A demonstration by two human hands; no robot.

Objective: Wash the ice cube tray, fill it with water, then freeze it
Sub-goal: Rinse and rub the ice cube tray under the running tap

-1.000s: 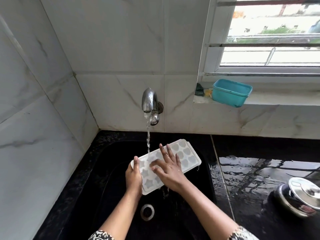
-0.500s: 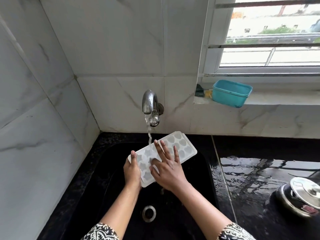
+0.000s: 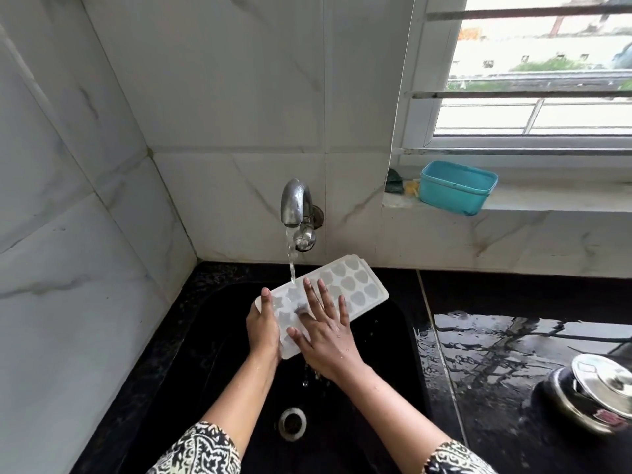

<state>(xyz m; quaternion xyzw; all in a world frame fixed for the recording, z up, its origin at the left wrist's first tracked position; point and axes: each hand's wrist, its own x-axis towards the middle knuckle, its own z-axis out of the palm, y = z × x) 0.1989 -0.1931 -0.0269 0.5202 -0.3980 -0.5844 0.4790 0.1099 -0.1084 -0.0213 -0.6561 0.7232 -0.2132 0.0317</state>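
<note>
Tray: white translucent plastic ice cube tray with moulded cells, held in the air directly below the curved chrome wall tap. It lies diagonally, with its far end off to the right of the tap and its near end below and slightly left of it. Thin water stream falls from the tap and lands on the tray's left part, just beside the left thumb tip.

Left hand grasps the tray's near-left short end, thumb on the top edge. The other fingers are hidden beneath. Right hand is released, flat on the tray top with fingers straight and spread, palm over the near edge. Index fingertip area is blurred. Droplets hang under the right palm.

Black sink basin is under the tap, and the round metal drain is straight below the tap, closer to the person. Black-and-white patterned sleeves at the bottom, below the tap.

Teal rectangular plastic tub sits on the ledge right of the tap, at about tap height. Barred window is up and right of the tap. Wet glossy black counter is right of and below the tap, with a steel lidded pot on it, far right, partly cut off. White veined marble tiles behind and left of the tap.
</note>
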